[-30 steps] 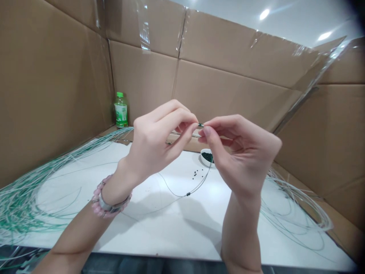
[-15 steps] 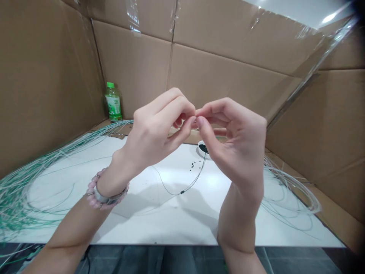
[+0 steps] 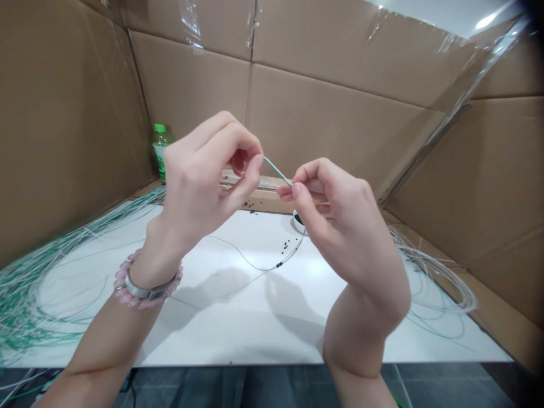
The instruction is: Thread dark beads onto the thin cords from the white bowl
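My left hand (image 3: 208, 175), with a pink bead bracelet and a metal bangle at the wrist, pinches thin green and white wires (image 3: 277, 171) between thumb and forefinger. A short stretch of them runs down to the right, into the thumb-and-finger pinch of my right hand (image 3: 340, 221). Both hands are held above the white tabletop. Below them a thin wire loop (image 3: 255, 268) hangs or lies in a curve, with small black pieces (image 3: 279, 264) on it. Behind my right hand a white cup (image 3: 298, 222) with dark contents is partly hidden.
Small black bits (image 3: 285, 245) are scattered by the cup. A large bundle of green and white wires (image 3: 55, 266) covers the left side; coiled pale wires (image 3: 442, 272) lie on the right. Cardboard walls (image 3: 340, 107) surround the table, and a green-capped bottle (image 3: 160, 150) stands back left.
My hands were together fingertip to fingertip and are now apart. My left hand has moved left and up, and a stretch of green and white wire now shows between them.
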### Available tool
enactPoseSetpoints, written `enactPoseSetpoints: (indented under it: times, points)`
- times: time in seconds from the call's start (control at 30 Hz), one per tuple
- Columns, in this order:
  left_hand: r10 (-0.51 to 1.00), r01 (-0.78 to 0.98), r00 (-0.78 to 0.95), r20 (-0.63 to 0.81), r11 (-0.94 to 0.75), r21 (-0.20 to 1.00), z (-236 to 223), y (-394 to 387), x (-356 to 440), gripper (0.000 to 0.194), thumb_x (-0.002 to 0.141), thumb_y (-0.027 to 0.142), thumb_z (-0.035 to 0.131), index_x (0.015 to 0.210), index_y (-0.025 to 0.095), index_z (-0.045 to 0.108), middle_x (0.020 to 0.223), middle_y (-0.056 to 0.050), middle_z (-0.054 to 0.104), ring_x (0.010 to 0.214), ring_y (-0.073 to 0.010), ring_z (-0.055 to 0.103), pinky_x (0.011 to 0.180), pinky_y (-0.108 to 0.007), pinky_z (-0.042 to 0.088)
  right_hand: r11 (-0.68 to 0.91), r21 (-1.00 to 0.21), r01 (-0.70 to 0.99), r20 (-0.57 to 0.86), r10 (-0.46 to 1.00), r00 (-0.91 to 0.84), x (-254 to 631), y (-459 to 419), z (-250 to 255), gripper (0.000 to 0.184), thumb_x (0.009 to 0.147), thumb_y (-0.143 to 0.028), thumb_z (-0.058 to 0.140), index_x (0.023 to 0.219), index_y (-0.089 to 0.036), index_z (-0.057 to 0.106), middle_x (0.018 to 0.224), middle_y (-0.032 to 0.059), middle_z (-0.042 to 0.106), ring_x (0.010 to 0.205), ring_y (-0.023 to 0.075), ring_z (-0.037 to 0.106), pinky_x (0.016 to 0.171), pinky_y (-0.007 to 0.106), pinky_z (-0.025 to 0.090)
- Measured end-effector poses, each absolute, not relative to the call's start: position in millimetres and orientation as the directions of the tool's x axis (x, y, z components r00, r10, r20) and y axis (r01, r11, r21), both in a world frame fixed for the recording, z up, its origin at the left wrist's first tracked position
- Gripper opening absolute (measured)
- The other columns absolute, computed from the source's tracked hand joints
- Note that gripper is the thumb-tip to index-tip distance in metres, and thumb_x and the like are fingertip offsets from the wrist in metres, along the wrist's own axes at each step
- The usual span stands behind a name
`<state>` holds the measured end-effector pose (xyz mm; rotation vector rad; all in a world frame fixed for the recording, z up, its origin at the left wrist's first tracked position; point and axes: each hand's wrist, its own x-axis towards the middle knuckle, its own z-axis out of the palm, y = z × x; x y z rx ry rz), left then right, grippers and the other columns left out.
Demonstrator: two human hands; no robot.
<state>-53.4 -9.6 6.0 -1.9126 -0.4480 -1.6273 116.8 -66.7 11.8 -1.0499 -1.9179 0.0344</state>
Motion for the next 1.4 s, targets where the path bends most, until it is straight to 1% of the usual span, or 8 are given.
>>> enactPoseSetpoints:
  times: [0.23,0.43,0.57,0.73,0.83,0.93,1.07,1.4]
  points:
    - [-0.069,0.589,0.210,0.975,-0.787,-0.183,4.2,-6.5,-52.6,0.015,0.087,0.012,0.057,0.073,0.018,0.053,0.070,0.002,0.054,0.058,-0.0056,0.048,0.051,-0.022,0.043,0.585,-0.462,0.667,0.667,0.724,-0.172,118.4,-66.1,13.8,0.010,0.085,-0.020,0.051,0.075,-0.020,0.051,0.070,0.0002,0.065,0.071,0.0184,0.070,0.051,0.024,0.050]
    - [-0.016,0.475,0.314,0.949,-0.863,-0.172,2.6,-7.7,-44.2,0.014,0.090,0.020,0.055,0.076,0.018,0.053,0.070,0.003,0.056,0.056,-0.0054,0.051,0.051,-0.017,0.044,0.666,-0.563,0.488,0.702,0.698,-0.142,124.4,-54.3,16.0,0.012,0.082,-0.031,0.068,0.084,-0.020,0.063,0.077,0.0004,0.070,0.072,0.0155,0.069,0.055,0.023,0.055]
    - [0.144,0.426,0.257,0.956,-0.905,0.022,-1.0,-7.2,-39.4,0.015,0.090,0.022,0.054,0.076,0.018,0.057,0.071,0.001,0.058,0.060,-0.0071,0.052,0.055,-0.018,0.045,0.686,-0.586,0.431,0.684,0.704,-0.192,123.6,-49.7,15.1,0.009,0.082,-0.021,0.068,0.074,-0.019,0.066,0.068,-0.0006,0.068,0.065,0.0129,0.068,0.056,0.021,0.055]
    - [0.386,0.121,0.131,0.913,-0.920,0.372,-8.3,3.7,-32.8,0.022,0.089,0.035,0.056,0.080,0.017,0.064,0.077,-0.001,0.064,0.068,-0.0086,0.059,0.060,-0.017,0.049,0.759,-0.605,0.240,0.756,0.642,-0.128,122.1,-39.6,14.3,0.012,0.080,-0.020,0.070,0.069,-0.020,0.066,0.065,-0.0028,0.067,0.065,0.0112,0.066,0.056,0.021,0.054]
    - [0.531,-0.051,0.234,0.814,-0.830,0.556,-13.9,10.1,-23.4,0.032,0.087,0.044,0.059,0.084,0.014,0.068,0.077,-0.002,0.068,0.069,-0.0089,0.061,0.064,-0.018,0.051,0.793,-0.600,0.105,0.789,0.608,-0.091,122.0,-28.8,13.9,0.013,0.079,-0.022,0.072,0.067,-0.021,0.066,0.066,-0.0036,0.064,0.065,0.0087,0.062,0.053,0.019,0.050]
    - [0.605,-0.216,0.350,0.715,-0.690,0.690,-20.0,11.8,-13.1,0.036,0.081,0.049,0.065,0.077,0.013,0.070,0.072,-0.002,0.068,0.066,-0.0085,0.060,0.061,-0.017,0.049,0.780,-0.625,0.019,0.780,0.626,-0.028,122.8,-17.5,12.4,0.016,0.077,-0.025,0.073,0.064,-0.020,0.066,0.063,-0.0046,0.060,0.054,0.0053,0.054,0.045,0.017,0.045]
    - [0.683,-0.355,0.334,0.650,-0.547,0.758,-25.9,10.0,-6.2,0.030,0.079,0.042,0.070,0.070,0.014,0.070,0.067,-0.001,0.066,0.061,-0.0063,0.057,0.059,-0.016,0.048,0.757,-0.649,-0.077,0.758,0.652,0.021,123.4,-5.6,7.9,0.014,0.077,-0.023,0.072,0.064,-0.021,0.068,0.064,-0.0048,0.064,0.056,0.0049,0.055,0.047,0.015,0.047]
    - [0.732,-0.439,0.325,0.599,-0.444,0.781,-21.6,1.6,-6.4,0.024,0.073,0.039,0.076,0.071,0.016,0.073,0.064,0.002,0.064,0.058,-0.0032,0.055,0.057,-0.011,0.047,0.801,-0.580,-0.148,0.778,0.598,0.190,115.6,-0.7,4.8,0.016,0.080,-0.018,0.068,0.065,-0.024,0.066,0.064,-0.0059,0.063,0.062,0.0061,0.061,0.049,0.014,0.052]
